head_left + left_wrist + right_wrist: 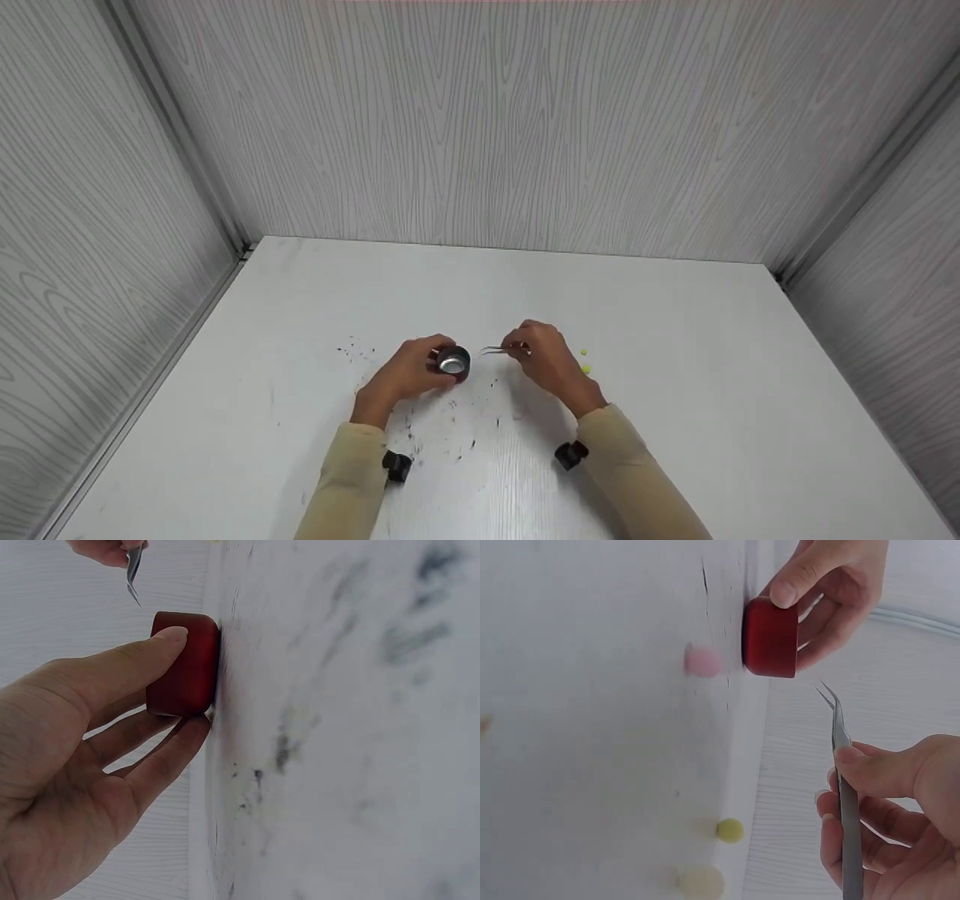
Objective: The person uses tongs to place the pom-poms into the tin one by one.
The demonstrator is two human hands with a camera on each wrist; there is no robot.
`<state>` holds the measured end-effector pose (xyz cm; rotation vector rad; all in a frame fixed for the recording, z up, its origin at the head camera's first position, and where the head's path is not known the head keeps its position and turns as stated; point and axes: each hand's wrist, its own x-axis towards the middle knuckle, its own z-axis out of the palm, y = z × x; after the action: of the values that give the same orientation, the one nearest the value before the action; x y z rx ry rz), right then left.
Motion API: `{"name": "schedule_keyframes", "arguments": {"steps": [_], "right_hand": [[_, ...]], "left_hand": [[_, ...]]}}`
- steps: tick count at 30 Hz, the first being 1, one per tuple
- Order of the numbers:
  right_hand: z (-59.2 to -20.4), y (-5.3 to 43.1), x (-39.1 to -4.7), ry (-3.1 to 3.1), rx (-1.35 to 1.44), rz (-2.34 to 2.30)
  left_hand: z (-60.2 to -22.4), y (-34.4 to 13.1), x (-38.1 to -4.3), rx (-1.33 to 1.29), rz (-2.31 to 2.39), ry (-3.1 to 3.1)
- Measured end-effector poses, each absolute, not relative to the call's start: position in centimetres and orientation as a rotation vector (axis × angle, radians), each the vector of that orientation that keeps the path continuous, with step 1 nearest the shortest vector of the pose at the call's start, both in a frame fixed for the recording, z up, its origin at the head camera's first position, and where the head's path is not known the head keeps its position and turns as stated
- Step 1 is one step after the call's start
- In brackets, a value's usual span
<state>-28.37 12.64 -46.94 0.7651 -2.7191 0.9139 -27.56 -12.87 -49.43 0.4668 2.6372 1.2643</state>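
Left hand grips a red cup; right hand pinches bent-tip tweezers, rear end cut off in right-wrist view; white tabletop stretches well beyond both.

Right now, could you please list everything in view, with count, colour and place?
Round smooth cup: one, dark red, silver inside, centre
Bent-tip metal tweezers: one, silver, right of the cup
Small round balls: two, yellow, right of the tweezers
Blurred round thing: one, pink, on the table
Flecks and smudges: many, dark, on the table
Flat table: one, white, below
Wood-grain panels: three, pale grey, left, back, right
Long sleeves: two, beige, forearms
Wrist devices: two, black, at the sleeves
Left grip: one, bare, around the cup
Right grip: one, bare, holding the tweezers
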Motion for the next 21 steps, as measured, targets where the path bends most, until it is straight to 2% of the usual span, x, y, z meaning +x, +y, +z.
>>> {"name": "schedule_keyframes", "arguments": {"steps": [21], "right_hand": [[-44.9,21.4,-28.2,-2.734,0.634,0.92]], "left_hand": [[-49.3,-12.9,-27.4,0.459,1.281,2.638]]}}
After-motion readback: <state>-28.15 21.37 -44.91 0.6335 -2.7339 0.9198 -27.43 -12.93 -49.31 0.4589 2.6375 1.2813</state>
